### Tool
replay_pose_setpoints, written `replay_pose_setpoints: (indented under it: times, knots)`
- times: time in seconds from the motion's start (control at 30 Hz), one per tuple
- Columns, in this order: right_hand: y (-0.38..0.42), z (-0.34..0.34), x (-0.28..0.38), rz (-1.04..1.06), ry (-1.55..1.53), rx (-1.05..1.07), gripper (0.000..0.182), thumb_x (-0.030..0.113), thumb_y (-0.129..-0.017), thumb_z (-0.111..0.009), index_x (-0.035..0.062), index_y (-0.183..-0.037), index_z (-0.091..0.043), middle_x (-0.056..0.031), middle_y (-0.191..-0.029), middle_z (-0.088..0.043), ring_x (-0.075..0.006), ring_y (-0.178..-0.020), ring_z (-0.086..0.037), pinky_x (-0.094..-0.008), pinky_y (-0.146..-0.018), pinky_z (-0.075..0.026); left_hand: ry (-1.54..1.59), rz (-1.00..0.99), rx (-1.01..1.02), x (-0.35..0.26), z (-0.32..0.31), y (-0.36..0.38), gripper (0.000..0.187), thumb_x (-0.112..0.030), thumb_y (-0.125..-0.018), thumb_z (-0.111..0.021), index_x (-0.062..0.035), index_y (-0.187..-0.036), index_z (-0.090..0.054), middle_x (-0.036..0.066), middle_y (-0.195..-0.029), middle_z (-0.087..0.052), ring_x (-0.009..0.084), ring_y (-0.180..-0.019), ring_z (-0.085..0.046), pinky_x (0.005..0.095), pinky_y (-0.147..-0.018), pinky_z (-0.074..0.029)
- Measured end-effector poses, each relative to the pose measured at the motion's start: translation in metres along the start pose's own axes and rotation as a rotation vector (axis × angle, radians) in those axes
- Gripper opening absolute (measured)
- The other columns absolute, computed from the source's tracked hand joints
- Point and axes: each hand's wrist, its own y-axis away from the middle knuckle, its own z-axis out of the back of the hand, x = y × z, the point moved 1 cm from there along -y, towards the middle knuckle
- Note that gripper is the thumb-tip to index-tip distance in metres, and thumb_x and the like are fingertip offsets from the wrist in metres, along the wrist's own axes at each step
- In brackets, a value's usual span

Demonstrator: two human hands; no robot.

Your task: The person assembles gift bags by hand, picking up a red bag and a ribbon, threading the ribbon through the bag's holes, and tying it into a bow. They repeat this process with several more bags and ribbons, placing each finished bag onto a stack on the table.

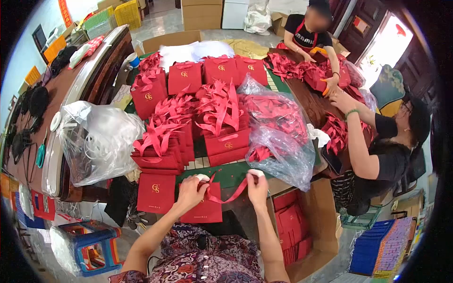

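Note:
A red ribbon (pixel 229 198) hangs in a loose curve between my two hands. My left hand (pixel 191 192), over a red paper bag (pixel 203 212) lying flat at the table's front edge, is closed on one part of the ribbon. My right hand (pixel 257 188) pinches the other end, farther right. White covers sit on some fingertips of both hands. Left of my left hand lies another flat red bag (pixel 155 194) with gold lettering. Behind it are stacked red bags (pixel 158 158) with ribbon handles.
A plastic bag of red ribbons (pixel 278 127) lies to the right, and a clear bag of white material (pixel 99 141) to the left. An open carton (pixel 325 231) holds red bags below right. Two people work at the brown table (pixel 306 101), their hands among ribbons.

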Motion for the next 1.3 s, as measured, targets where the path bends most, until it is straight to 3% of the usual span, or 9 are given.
replay_pose_setpoints:
  times: [0.07,0.33,0.43,0.63,0.77,0.83,0.9,1.03,1.3]
  knots:
    - [0.001,0.012,-0.002,-0.024,0.190,-0.069,0.018,0.019,-0.095,-0.065,0.0013,-0.099,-0.066,-0.0157,-0.088,-0.064,-0.0276,-0.076,-0.064,-0.0377,-0.071,-0.049,0.072,0.027,-0.028,0.007,-0.001,-0.001,0.015,-0.009,-0.086,-0.067,-0.0062,-0.101,-0.067,0.013,-0.085,-0.066,0.0334,-0.085,-0.062,0.0445,-0.077,-0.046]
    - [-0.013,0.001,0.006,0.004,0.470,-0.020,0.017,0.017,-0.089,-0.068,-0.0001,-0.092,-0.065,-0.0171,-0.088,-0.064,-0.0369,-0.079,-0.063,-0.0456,-0.073,-0.048,-0.262,-0.036,-0.026,-0.002,0.038,0.014,0.025,-0.002,-0.084,-0.064,-0.0002,-0.108,-0.064,0.019,-0.099,-0.061,0.0388,-0.093,-0.057,0.0463,-0.081,-0.048]
    - [-0.012,-0.001,0.015,0.022,0.434,-0.004,0.012,0.010,-0.088,-0.067,-0.0006,-0.093,-0.063,-0.0169,-0.086,-0.064,-0.0372,-0.080,-0.063,-0.0444,-0.072,-0.048,-0.384,0.039,0.058,-0.002,0.043,0.023,0.029,-0.006,-0.082,-0.068,0.0018,-0.110,-0.065,0.017,-0.105,-0.061,0.0375,-0.100,-0.055,0.0450,-0.086,-0.049]
    - [0.023,-0.011,0.072,0.041,0.098,0.218,0.013,0.008,-0.090,-0.068,0.0030,-0.101,-0.065,-0.0049,-0.080,-0.066,-0.0109,-0.072,-0.062,-0.0280,-0.067,-0.051,-0.451,0.002,0.117,0.005,0.037,0.027,0.030,-0.009,-0.079,-0.071,-0.0019,-0.108,-0.066,0.014,-0.107,-0.060,0.0346,-0.101,-0.056,0.0432,-0.088,-0.049]
    - [0.056,-0.037,0.091,-0.023,0.037,0.431,0.014,0.008,-0.089,-0.069,0.0026,-0.102,-0.070,-0.0097,-0.093,-0.073,-0.0162,-0.080,-0.068,-0.0298,-0.073,-0.053,-0.331,-0.009,0.075,-0.001,0.030,0.023,0.028,-0.010,-0.078,-0.072,-0.0035,-0.105,-0.066,0.013,-0.104,-0.059,0.0333,-0.100,-0.056,0.0429,-0.087,-0.049]
    - [0.063,-0.050,0.091,0.025,0.066,0.439,0.013,0.008,-0.089,-0.068,0.0030,-0.101,-0.071,-0.0146,-0.096,-0.072,-0.0294,-0.089,-0.070,-0.0350,-0.079,-0.054,-0.302,-0.016,0.056,-0.004,0.031,0.021,0.027,-0.010,-0.078,-0.072,-0.0037,-0.103,-0.066,0.013,-0.103,-0.058,0.0326,-0.100,-0.055,0.0426,-0.086,-0.049]
    - [0.065,-0.057,0.085,0.067,0.113,0.397,0.013,0.010,-0.089,-0.068,0.0035,-0.099,-0.070,-0.0150,-0.091,-0.070,-0.0325,-0.084,-0.068,-0.0379,-0.074,-0.053,-0.340,-0.076,0.058,-0.008,0.034,0.018,0.021,-0.010,-0.078,-0.072,-0.0032,-0.097,-0.066,0.012,-0.101,-0.059,0.0324,-0.096,-0.055,0.0427,-0.082,-0.049]
    - [0.065,-0.061,0.076,0.044,0.127,0.371,0.013,0.012,-0.087,-0.069,0.0042,-0.097,-0.070,-0.0148,-0.088,-0.070,-0.0320,-0.082,-0.068,-0.0385,-0.072,-0.053,-0.334,-0.114,0.075,-0.003,0.033,0.017,0.015,-0.010,-0.078,-0.071,-0.0032,-0.091,-0.066,0.013,-0.093,-0.061,0.0328,-0.090,-0.056,0.0418,-0.078,-0.049]
    - [0.067,-0.054,0.082,0.031,0.128,0.381,0.012,0.008,-0.083,-0.071,0.0041,-0.095,-0.070,-0.0135,-0.089,-0.070,-0.0293,-0.080,-0.069,-0.0354,-0.071,-0.052,0.016,0.146,0.253,0.011,0.034,0.011,0.011,-0.010,-0.084,-0.065,-0.0026,-0.093,-0.068,0.015,-0.084,-0.068,0.0339,-0.083,-0.059,0.0435,-0.074,-0.049]
